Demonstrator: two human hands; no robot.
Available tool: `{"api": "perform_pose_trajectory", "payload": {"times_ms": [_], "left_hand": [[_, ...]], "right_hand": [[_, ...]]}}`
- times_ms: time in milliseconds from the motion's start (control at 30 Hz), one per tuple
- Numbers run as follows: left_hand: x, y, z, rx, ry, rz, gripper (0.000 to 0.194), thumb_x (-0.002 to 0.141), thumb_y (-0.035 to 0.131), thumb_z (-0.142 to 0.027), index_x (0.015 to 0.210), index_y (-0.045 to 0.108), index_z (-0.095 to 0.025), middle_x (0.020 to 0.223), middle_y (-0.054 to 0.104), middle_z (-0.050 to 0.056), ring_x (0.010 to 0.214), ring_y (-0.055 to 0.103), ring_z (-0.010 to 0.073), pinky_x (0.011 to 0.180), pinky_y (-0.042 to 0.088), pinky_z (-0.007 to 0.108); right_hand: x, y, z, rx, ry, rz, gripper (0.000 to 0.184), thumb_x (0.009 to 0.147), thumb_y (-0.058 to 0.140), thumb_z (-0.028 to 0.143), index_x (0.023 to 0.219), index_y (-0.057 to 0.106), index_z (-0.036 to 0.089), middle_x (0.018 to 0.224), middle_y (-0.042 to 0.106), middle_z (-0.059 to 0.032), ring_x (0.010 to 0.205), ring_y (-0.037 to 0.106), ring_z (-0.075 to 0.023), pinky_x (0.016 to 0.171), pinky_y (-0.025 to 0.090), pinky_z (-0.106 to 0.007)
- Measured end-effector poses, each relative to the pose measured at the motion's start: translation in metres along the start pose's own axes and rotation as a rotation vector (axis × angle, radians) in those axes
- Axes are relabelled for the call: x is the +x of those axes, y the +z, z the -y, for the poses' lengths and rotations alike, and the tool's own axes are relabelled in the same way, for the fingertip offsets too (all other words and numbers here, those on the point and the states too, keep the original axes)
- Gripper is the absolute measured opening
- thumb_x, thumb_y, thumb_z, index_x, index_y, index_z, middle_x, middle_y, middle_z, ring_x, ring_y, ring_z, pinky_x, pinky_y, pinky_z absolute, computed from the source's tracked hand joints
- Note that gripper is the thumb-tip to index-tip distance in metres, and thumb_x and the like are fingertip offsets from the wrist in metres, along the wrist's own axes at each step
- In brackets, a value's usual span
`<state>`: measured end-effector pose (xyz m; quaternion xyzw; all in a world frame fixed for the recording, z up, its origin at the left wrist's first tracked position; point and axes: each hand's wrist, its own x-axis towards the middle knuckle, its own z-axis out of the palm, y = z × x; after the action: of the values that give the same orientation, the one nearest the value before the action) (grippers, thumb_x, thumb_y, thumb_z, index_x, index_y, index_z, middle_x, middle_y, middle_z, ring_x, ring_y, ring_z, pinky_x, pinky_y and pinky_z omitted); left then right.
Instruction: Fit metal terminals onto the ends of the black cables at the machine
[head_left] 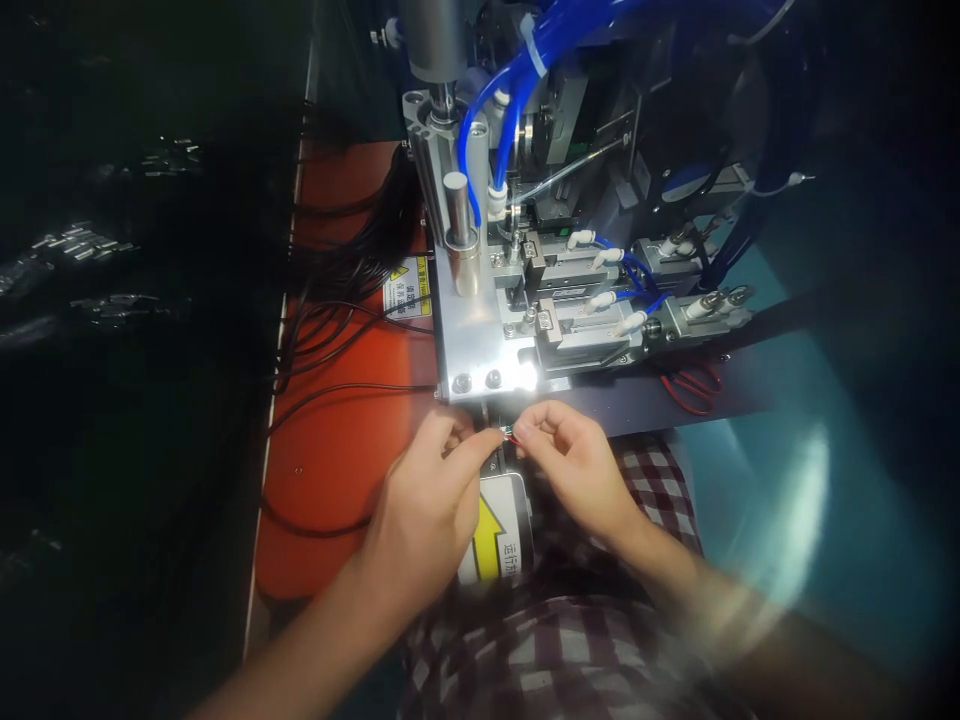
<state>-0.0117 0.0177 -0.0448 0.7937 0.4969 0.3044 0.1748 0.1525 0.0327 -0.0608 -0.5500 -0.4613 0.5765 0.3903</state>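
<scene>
My left hand point(435, 480) is closed in a pinch at the front edge of the machine point(469, 345). Its thumb and finger meet at a small metallic piece with thin wires point(507, 434), too small to make out fully. From the right, my right hand point(574, 465) pinches the thin red and dark wires of the same piece. Both sets of fingertips are close together, just below the machine's bright metal plate. Under them sits a white-topped unit with a yellow arrow label point(487, 535).
Black cables point(330, 290) cross an orange surface point(322, 460) on the left. Blue air tubes point(517, 90) and pneumatic cylinders point(585, 330) rise ahead. A red wire loop point(694, 390) hangs at right. Small shiny pieces point(86, 243) lie on the dark surface at far left.
</scene>
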Motion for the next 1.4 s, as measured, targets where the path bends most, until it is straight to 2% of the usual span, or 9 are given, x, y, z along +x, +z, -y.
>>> {"api": "perform_pose_trajectory", "payload": {"times_ms": [433,967,1233,1400], "left_hand": [[0.000,0.003,0.001,-0.037,0.004,-0.033,0.027,0.084,0.051,0.000,0.101,0.071,-0.009,0.091,0.055,0.009,0.081,0.057,0.0147,0.070,0.050,0.025],[-0.001,0.002,0.002,0.010,0.015,-0.019,0.028,0.084,0.051,-0.001,0.101,0.070,-0.010,0.089,0.056,0.009,0.080,0.057,0.0154,0.067,0.051,0.026],[-0.001,0.003,0.002,0.037,-0.004,-0.009,0.029,0.085,0.050,-0.002,0.102,0.071,-0.012,0.086,0.054,0.007,0.077,0.057,0.0149,0.064,0.051,0.025],[-0.001,0.003,0.002,0.032,0.006,-0.021,0.028,0.084,0.051,-0.002,0.102,0.071,-0.011,0.087,0.055,0.008,0.078,0.058,0.0154,0.065,0.051,0.025]], "right_hand": [[-0.001,0.002,-0.002,-0.025,-0.021,-0.019,0.017,0.085,0.058,0.029,0.073,0.055,0.018,0.064,0.057,0.0010,0.058,0.048,-0.0121,0.053,0.040,-0.025],[0.000,0.001,-0.007,-0.045,-0.044,-0.017,0.015,0.086,0.057,0.028,0.075,0.056,0.018,0.065,0.057,0.0011,0.057,0.047,-0.0116,0.053,0.039,-0.024],[-0.004,0.000,-0.017,-0.153,-0.175,-0.057,0.014,0.089,0.056,0.027,0.077,0.055,0.019,0.066,0.053,0.0017,0.063,0.050,-0.0130,0.057,0.040,-0.025],[-0.002,-0.001,-0.019,-0.174,-0.201,-0.044,0.013,0.089,0.055,0.026,0.079,0.055,0.019,0.067,0.055,0.0016,0.063,0.050,-0.0128,0.058,0.040,-0.026]]}}
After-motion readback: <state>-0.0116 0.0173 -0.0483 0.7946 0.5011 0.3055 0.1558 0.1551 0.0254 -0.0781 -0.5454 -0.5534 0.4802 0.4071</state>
